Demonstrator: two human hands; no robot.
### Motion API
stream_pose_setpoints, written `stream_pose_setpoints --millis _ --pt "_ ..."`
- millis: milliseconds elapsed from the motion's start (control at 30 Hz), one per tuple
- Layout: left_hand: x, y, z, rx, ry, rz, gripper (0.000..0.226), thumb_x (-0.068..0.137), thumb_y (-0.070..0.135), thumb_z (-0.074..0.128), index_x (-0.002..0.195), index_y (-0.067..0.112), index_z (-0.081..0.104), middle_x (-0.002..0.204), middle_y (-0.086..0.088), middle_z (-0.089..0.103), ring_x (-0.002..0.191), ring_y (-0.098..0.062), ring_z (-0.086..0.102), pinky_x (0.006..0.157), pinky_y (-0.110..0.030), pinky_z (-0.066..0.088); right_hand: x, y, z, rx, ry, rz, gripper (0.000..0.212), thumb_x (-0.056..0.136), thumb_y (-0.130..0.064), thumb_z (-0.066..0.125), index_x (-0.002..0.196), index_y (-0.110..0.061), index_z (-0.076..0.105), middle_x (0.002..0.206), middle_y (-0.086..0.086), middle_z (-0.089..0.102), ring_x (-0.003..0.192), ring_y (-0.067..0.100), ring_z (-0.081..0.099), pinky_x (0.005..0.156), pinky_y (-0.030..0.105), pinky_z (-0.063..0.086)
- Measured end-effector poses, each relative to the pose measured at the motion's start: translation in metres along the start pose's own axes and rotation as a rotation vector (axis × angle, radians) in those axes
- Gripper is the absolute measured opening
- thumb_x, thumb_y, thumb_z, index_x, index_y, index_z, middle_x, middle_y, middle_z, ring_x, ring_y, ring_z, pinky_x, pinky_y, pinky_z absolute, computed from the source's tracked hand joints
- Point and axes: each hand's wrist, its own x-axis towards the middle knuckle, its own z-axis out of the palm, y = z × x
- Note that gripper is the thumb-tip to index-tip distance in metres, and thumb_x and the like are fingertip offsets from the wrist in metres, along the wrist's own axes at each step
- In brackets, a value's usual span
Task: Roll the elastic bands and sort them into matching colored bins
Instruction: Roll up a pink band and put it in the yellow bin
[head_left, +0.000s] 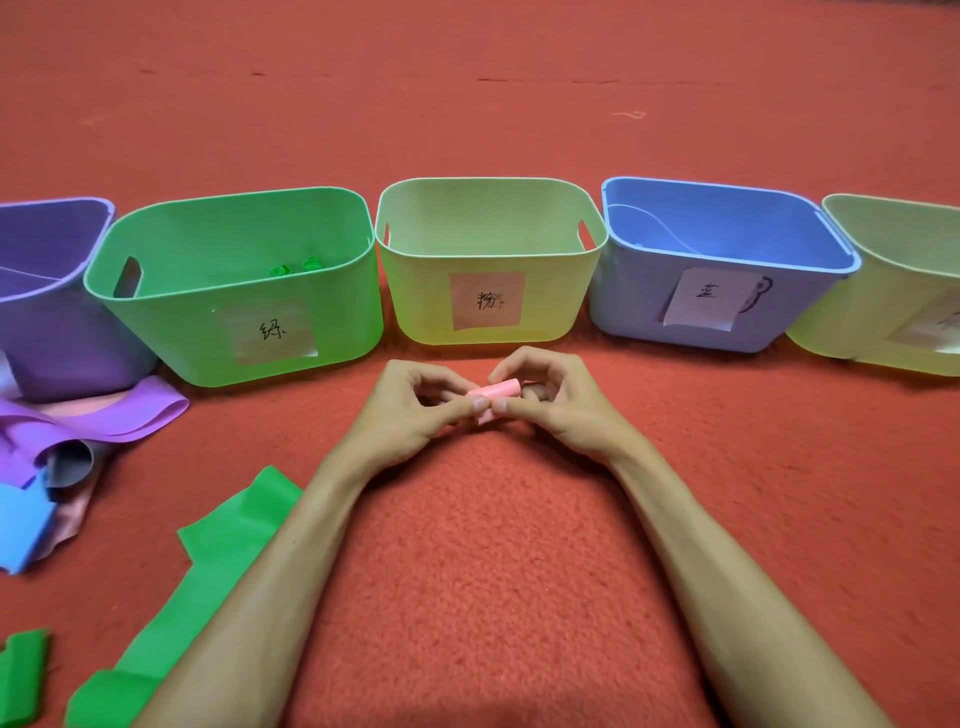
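pinching pink band roll (501, 389) with left hand (415, 410) | pinching it too with right hand (561, 405) | frame centre, just below yellow bin (415, 291)

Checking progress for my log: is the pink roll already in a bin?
No, the left hand and right hand pinch the pink roll in front of the yellow-green bin.

Red carpeted floor (483, 571) across the whole view.
Its pile is short and fuzzy. A pale scrap of thread (629, 114) lies at the far right, and thin dark marks (491, 80) streak the far carpet.
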Motion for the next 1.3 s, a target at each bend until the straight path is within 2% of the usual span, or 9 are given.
stream_pose_setpoints --millis 200,367,500,633,733,833,1000,1133,1300 --pt "0.001 -0.003 -0.002 -0.001 0.028 0.067 0.016 0.079 0.013 0.089 0.092 0.011 0.080 0.079 -0.011 0.075 0.067 -0.015 0.057 0.068 -0.030 0.047 -0.002 -0.002 0.006 -0.044 0.030 0.022 0.018 0.087 -0.032 0.077 0.094 -0.016 0.075 0.093 0.020 0.074 0.078 0.027 0.055 0.073 0.046 0.040" --pt "0.003 -0.005 -0.001 0.069 0.010 0.104 0.019 0.079 0.009 0.088 0.094 0.012 0.078 0.081 0.004 0.073 0.070 -0.002 0.059 0.068 -0.016 0.045 -0.003 -0.005 0.005 -0.033 0.036 -0.006 0.011 0.089 -0.020 0.079 0.096 -0.014 0.074 0.088 0.029 0.068 0.067 0.028 0.042 0.054 0.055 0.035" --pt "0.002 -0.003 -0.003 0.028 -0.007 0.074 0.017 0.084 0.016 0.085 0.099 0.013 0.080 0.089 -0.010 0.078 0.079 -0.018 0.067 0.076 -0.031 0.050 -0.005 -0.007 0.006 0.042 0.050 -0.034 0.014 0.085 -0.011 0.079 0.097 -0.012 0.071 0.085 0.029 0.064 0.062 0.028 0.036 0.050 0.052 0.028" --pt "0.000 -0.001 -0.001 -0.029 0.038 0.083 0.017 0.084 0.013 0.085 0.100 0.013 0.081 0.086 -0.008 0.079 0.075 -0.018 0.065 0.065 -0.028 0.049 -0.006 -0.005 0.008 0.039 0.064 -0.039 0.019 0.081 -0.005 0.080 0.095 -0.011 0.068 0.072 0.009 0.060 0.055 0.024 0.031 0.052 0.041 0.028" --pt "-0.002 -0.002 0.002 -0.058 0.071 0.101 0.019 0.080 0.002 0.085 0.097 0.008 0.079 0.075 0.004 0.073 0.066 -0.017 0.054 0.059 -0.018 0.044 -0.008 -0.006 0.019 0.049 0.092 -0.013 0.022 0.079 -0.001 0.076 0.092 -0.009 0.060 0.061 0.018 0.052 0.050 0.020 0.035 0.050 0.043 0.034" --pt "-0.004 -0.002 0.005 -0.038 0.121 0.106 0.024 0.077 -0.004 0.085 0.095 0.011 0.079 0.076 0.008 0.072 0.066 -0.011 0.049 0.059 -0.016 0.041 -0.011 -0.012 0.034 -0.190 0.197 -0.060 0.024 0.074 -0.009 0.074 0.084 -0.019 0.054 0.062 0.005 0.060 0.045 0.027 0.043 0.045 0.046 0.038" --pt "-0.022 0.015 -0.002 -0.025 0.220 0.145 0.025 0.074 0.008 0.082 0.095 0.022 0.081 0.082 0.012 0.075 0.069 -0.008 0.049 0.062 -0.022 0.042 -0.010 -0.038 0.054 -0.668 0.409 -0.266 0.029 0.074 -0.018 0.083 0.081 -0.024 0.055 0.074 -0.014 0.058 0.057 -0.002 0.045 0.057 0.023 0.033" --pt "-0.046 0.053 -0.035 0.072 0.353 0.238 0.020 0.075 0.018 0.082 0.094 0.025 0.080 0.085 0.004 0.077 0.071 -0.012 0.056 0.057 -0.033 0.044 0.005 -0.084 0.088 -0.616 0.423 -0.422 0.022 0.082 -0.021 0.081 0.088 -0.019 0.059 0.082 -0.011 0.063 0.063 -0.004 0.050 0.058 0.025 0.041" --pt "-0.072 0.114 -0.103 0.245 0.438 0.356 0.015 0.081 0.014 0.082 0.095 0.018 0.079 0.093 0.002 0.078 0.087 -0.024 0.070 0.069 -0.036 0.053 0.053 -0.149 0.128 -0.439 0.341 -0.430 0.026 0.079 -0.028 0.086 0.084 -0.023 0.061 0.068 -0.015 0.061 0.045 0.005 0.041 0.051 0.019 0.026"
